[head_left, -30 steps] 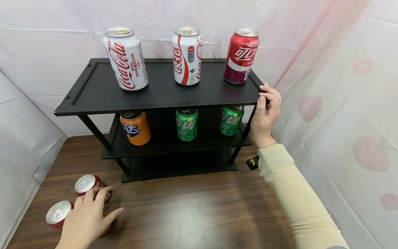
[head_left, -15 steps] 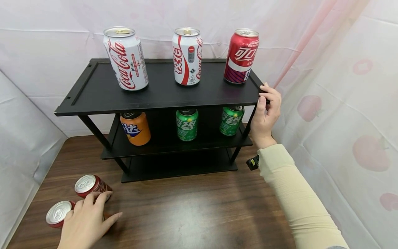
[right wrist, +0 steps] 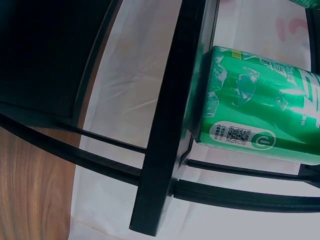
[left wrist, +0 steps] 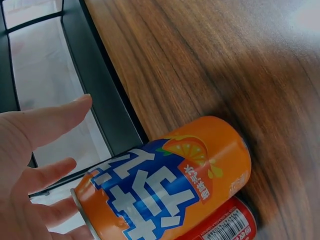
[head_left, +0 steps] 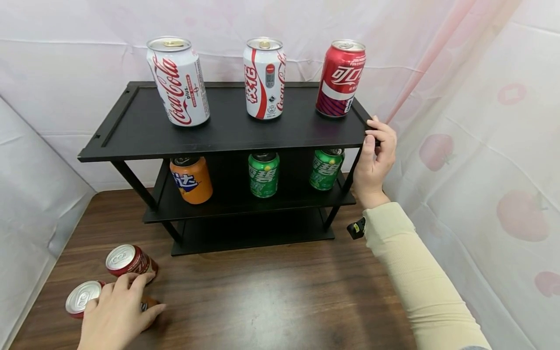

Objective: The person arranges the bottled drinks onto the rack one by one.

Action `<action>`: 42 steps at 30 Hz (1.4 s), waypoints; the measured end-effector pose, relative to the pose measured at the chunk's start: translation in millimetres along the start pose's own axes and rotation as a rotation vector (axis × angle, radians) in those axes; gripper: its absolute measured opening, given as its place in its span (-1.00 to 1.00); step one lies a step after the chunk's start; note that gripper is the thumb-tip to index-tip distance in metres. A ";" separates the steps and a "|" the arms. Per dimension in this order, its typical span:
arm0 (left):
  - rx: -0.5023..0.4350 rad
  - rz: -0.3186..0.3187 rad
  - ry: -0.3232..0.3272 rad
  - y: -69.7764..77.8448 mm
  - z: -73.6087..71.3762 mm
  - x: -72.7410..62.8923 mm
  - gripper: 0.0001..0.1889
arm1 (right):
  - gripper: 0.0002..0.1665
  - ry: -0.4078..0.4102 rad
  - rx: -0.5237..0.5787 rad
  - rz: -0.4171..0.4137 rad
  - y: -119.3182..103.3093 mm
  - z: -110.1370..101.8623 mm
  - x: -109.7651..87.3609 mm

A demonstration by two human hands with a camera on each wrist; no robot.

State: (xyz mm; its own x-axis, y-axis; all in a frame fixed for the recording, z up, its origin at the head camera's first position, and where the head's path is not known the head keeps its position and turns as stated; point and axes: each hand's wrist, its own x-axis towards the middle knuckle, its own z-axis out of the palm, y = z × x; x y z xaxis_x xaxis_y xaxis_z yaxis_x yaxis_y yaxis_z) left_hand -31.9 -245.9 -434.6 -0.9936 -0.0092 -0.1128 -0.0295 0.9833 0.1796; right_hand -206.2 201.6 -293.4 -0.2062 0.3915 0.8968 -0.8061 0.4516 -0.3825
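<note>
In the head view my left hand [head_left: 113,311] hovers at the lower left with its thumb spread from the fingers. Under it an orange Fanta can [left wrist: 165,185] stands on the wooden table, largely covered in the head view. The left wrist view has the fingers and thumb around the can's top end, apparently not gripping it. Two red cans, a farther one [head_left: 137,262] and a nearer one [head_left: 80,299], stand beside that hand. My right hand [head_left: 374,165] grips the right front corner of the black three-tier shelf [head_left: 227,138], thumb at the front.
The top tier bears two white Coca-Cola cans [head_left: 179,87] [head_left: 264,80] and a red one [head_left: 340,80]. On the middle tier stand an orange can [head_left: 192,182] and two green Sprite cans [head_left: 264,177] [head_left: 324,172]. White curtains [head_left: 481,170] surround the table [head_left: 271,301].
My left hand has come slightly down and toward me, its thumb drawing closer to the fingers, and more of the far red can shows. The right hand stays on the shelf.
</note>
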 end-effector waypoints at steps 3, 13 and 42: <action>0.008 -0.005 -0.028 -2.4 0.8 1.0 -0.09 | -0.62 0.002 0.000 -0.003 0.5 0.4 0.1; 0.168 0.038 -0.140 -9.1 9.1 -1.9 -0.48 | -0.61 0.002 0.004 0.002 1.9 0.7 -1.1; 0.184 0.052 -0.114 -19.0 3.1 -0.5 -0.50 | -0.60 0.002 0.005 -0.003 3.8 1.3 -0.2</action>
State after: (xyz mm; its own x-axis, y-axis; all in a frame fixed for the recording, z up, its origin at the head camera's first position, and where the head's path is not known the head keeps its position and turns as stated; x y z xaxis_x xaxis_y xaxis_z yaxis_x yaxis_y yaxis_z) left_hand -30.4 -264.0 -441.0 -0.9741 0.0523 -0.2199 0.0519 0.9986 0.0075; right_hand -210.0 202.2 -294.8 -0.2022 0.3917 0.8976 -0.8094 0.4491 -0.3784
